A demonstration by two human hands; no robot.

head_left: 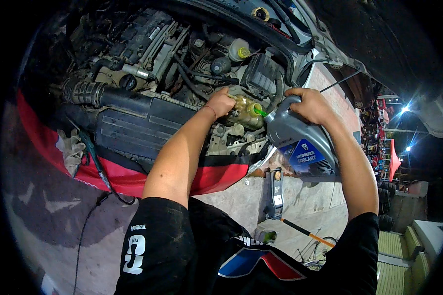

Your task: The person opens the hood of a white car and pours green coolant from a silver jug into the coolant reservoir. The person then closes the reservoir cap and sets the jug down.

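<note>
- Our right hand (307, 105) grips a tilted gray jug (289, 129).
- Left of it, our left hand (219, 103) holds the yellowish tank (244, 116).
- We should keep the green stream (261, 112) thin.

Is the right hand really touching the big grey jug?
Touching. The head view shows the right hand wrapped around the top of the grey jug, with no gap.

The jug (296, 129) is grey, its label (306, 157) mostly blue — the liquid (260, 111) bright green, the reservoir (243, 114) yellowish. The cover (221, 178) is red, the shirt (197, 255) black with white, blue and red print — the jack handle (309, 233) black and orange.
</note>
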